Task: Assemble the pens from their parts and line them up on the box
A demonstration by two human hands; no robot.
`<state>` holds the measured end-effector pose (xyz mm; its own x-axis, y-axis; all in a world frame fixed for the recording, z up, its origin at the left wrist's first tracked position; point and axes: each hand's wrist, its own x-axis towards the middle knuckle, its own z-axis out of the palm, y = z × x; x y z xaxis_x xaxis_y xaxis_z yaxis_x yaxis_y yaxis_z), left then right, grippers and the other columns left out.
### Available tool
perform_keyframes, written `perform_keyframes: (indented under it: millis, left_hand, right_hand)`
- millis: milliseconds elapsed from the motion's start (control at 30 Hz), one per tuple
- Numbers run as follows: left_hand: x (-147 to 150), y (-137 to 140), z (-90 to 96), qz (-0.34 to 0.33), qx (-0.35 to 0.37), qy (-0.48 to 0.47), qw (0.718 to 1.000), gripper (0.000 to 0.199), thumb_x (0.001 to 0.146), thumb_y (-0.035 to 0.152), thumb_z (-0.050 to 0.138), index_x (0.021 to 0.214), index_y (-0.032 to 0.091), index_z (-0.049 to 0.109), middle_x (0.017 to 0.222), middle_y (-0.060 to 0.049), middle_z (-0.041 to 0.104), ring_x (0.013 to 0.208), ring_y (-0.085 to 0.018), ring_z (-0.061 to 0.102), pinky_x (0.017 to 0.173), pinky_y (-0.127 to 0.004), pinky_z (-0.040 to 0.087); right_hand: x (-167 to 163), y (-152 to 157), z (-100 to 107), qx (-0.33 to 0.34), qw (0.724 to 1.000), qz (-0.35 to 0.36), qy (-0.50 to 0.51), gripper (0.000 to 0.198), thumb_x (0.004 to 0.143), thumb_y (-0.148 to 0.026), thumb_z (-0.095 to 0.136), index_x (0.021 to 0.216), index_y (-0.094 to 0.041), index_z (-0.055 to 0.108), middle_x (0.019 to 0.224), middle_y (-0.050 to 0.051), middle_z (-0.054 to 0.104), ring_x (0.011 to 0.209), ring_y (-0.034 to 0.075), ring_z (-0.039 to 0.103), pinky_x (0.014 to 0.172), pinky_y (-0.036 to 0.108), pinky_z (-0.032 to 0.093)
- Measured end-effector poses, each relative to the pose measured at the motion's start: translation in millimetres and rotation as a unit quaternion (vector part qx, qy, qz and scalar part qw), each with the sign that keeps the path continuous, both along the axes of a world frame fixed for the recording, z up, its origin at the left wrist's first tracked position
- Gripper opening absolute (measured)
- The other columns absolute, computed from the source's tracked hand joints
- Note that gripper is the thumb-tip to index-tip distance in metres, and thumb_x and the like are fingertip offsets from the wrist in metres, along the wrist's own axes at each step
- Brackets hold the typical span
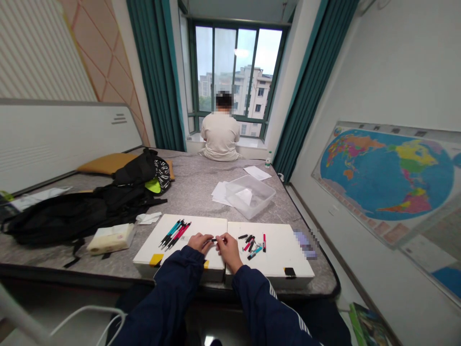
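Note:
My left hand (200,242) and my right hand (227,251) meet above the inner edges of two white boxes. Between their pinched fingertips is a small black pen part (214,240), mostly covered by the fingers. To the left, several blue, red and black pens (175,234) lie side by side on the left white box (149,247). Loose pen parts in black, red and blue, including a blue barrel piece (254,253) and a red one (264,242), are scattered on the right white box (279,238), right of my right hand.
Behind the boxes a clear plastic bin (250,197) stands on the grey bed surface (190,192), beside white papers (219,193). A tissue pack (111,239) and a black backpack (72,211) lie at left. A person (220,134) sits by the window, facing away.

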<state>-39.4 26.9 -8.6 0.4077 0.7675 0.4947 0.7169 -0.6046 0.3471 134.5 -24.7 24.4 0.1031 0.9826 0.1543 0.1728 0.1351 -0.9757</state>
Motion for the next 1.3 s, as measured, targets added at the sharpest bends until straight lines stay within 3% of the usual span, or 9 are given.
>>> perform_keyframes:
  millis: [100, 300, 500, 567, 700, 1033, 1167, 1233, 1300]
  left_hand:
    - [0, 1, -1.1, 0.000, -0.004, 0.002, 1.000, 0.021, 0.084, 0.034, 0.058, 0.097, 0.024, 0.071, 0.082, -0.004, 0.072, 0.075, -0.017, 0.064, 0.069, -0.028, 0.048]
    - [-2, 6, -7.4, 0.037, 0.010, 0.002, 0.999, 0.018, 0.081, 0.038, 0.063, 0.089, 0.025, 0.074, 0.076, -0.005, 0.070, 0.077, -0.020, 0.063, 0.068, -0.029, 0.047]
    - [-3, 5, -9.1, 0.054, 0.023, 0.004, 0.998, 0.016, 0.078, 0.036, 0.066, 0.088, 0.026, 0.074, 0.077, -0.005, 0.070, 0.078, -0.021, 0.064, 0.070, -0.031, 0.047]
    - [-3, 5, -8.1, 0.050, 0.021, 0.002, 0.999, 0.017, 0.079, 0.037, 0.065, 0.088, 0.026, 0.074, 0.077, -0.004, 0.070, 0.078, -0.020, 0.064, 0.071, -0.031, 0.047]
    - [-3, 5, -4.9, 0.046, 0.019, -0.004, 0.999, 0.017, 0.079, 0.037, 0.065, 0.088, 0.025, 0.074, 0.075, -0.004, 0.069, 0.076, -0.020, 0.063, 0.069, -0.030, 0.047]
    - [-2, 1, 1.0, 0.070, 0.030, -0.027, 0.997, 0.012, 0.079, 0.033, 0.065, 0.083, 0.028, 0.075, 0.076, -0.004, 0.073, 0.084, -0.025, 0.063, 0.075, -0.035, 0.045]
    - [-4, 3, 7.1, 0.080, 0.042, -0.137, 0.986, 0.020, 0.075, 0.036, 0.068, 0.091, 0.025, 0.073, 0.107, -0.009, 0.071, 0.095, -0.027, 0.063, 0.084, -0.040, 0.048]
    - [-2, 1, 11.5, 0.119, 0.041, -0.243, 0.962, 0.031, 0.074, 0.039, 0.068, 0.100, 0.022, 0.070, 0.121, -0.013, 0.064, 0.101, -0.028, 0.062, 0.087, -0.042, 0.049]
    - [1, -3, 15.8, 0.142, -0.012, -0.358, 0.923, 0.039, 0.075, 0.042, 0.066, 0.106, 0.018, 0.066, 0.114, -0.015, 0.066, 0.095, -0.027, 0.065, 0.082, -0.041, 0.053]
  right_hand:
    - [0, -1, 4, -0.007, 1.000, -0.005, -0.016, 0.039, 0.087, -0.052, 0.051, 0.067, -0.018, 0.055, 0.051, -0.001, 0.057, 0.042, 0.012, 0.054, 0.044, 0.021, 0.042]
    - [1, -4, 11, 0.097, 0.992, -0.014, -0.073, 0.017, 0.080, -0.034, 0.061, 0.088, -0.019, 0.062, 0.082, 0.004, 0.067, 0.074, 0.017, 0.063, 0.070, 0.025, 0.048]
    - [-1, -3, 7, 0.048, 0.989, -0.033, -0.132, 0.036, 0.089, -0.044, 0.051, 0.065, -0.019, 0.059, 0.054, -0.002, 0.056, 0.055, 0.014, 0.052, 0.058, 0.024, 0.039]
    - [-1, -3, 9, 0.053, 0.990, -0.029, -0.127, 0.034, 0.088, -0.044, 0.053, 0.066, -0.019, 0.059, 0.056, -0.001, 0.057, 0.056, 0.014, 0.053, 0.059, 0.024, 0.040]
    - [0, -4, 11, 0.088, 0.992, -0.008, -0.087, 0.020, 0.081, -0.037, 0.062, 0.089, -0.019, 0.063, 0.081, 0.003, 0.067, 0.070, 0.017, 0.060, 0.067, 0.025, 0.044]
    - [-4, -6, 12, 0.063, 0.980, -0.035, -0.187, 0.044, 0.089, -0.051, 0.048, 0.061, -0.018, 0.055, 0.053, -0.004, 0.050, 0.054, 0.011, 0.045, 0.054, 0.022, 0.031]
    - [-2, -4, 8, 0.041, 0.996, -0.036, -0.076, 0.039, 0.087, -0.052, 0.050, 0.070, -0.018, 0.057, 0.058, -0.002, 0.055, 0.053, 0.011, 0.048, 0.051, 0.020, 0.038]
    - [0, 0, 4, 0.019, 0.999, -0.044, 0.015, 0.035, 0.085, -0.052, 0.053, 0.080, -0.018, 0.058, 0.065, -0.001, 0.059, 0.055, 0.012, 0.052, 0.047, 0.020, 0.042]
    - [3, 4, 1, 0.007, 0.995, -0.051, 0.091, 0.034, 0.082, -0.051, 0.057, 0.086, -0.018, 0.058, 0.071, 0.001, 0.061, 0.061, 0.014, 0.057, 0.048, 0.021, 0.047]
